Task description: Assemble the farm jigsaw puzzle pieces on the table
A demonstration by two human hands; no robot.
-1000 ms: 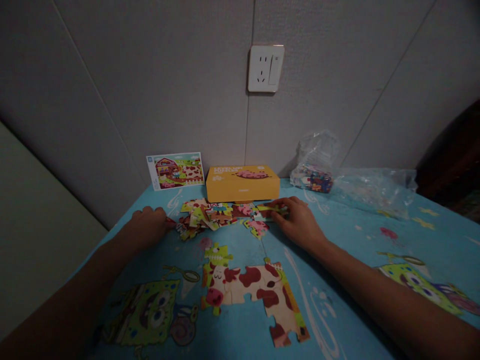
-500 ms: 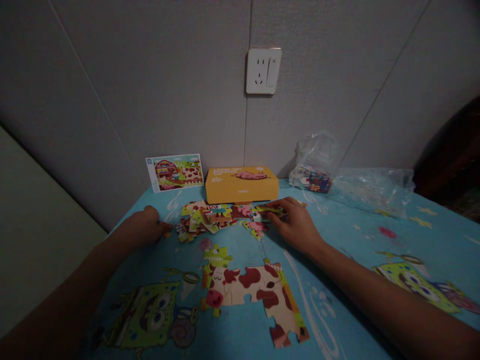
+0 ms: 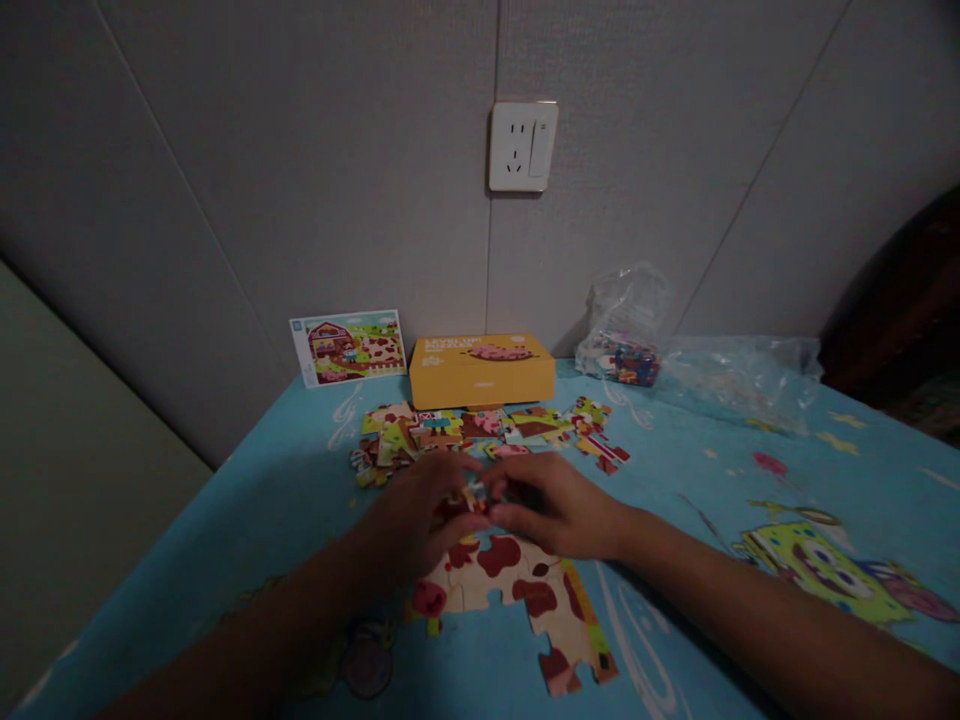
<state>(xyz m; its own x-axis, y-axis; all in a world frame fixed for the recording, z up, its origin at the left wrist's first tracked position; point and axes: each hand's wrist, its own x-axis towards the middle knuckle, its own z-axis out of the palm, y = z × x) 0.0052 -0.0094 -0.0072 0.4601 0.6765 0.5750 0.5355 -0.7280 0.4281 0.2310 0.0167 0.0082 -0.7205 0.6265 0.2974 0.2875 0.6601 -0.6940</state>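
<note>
While you are looking down through the head camera, your left hand [image 3: 416, 515] and right hand [image 3: 551, 510] are meeting just above the assembled cow section [image 3: 517, 590], fingers pinching one small puzzle piece [image 3: 474, 497]. It is probably light, stiff cardboard; keep gripping its edges.

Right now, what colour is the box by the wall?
The box is yellow-orange, seen from the head view.
</note>
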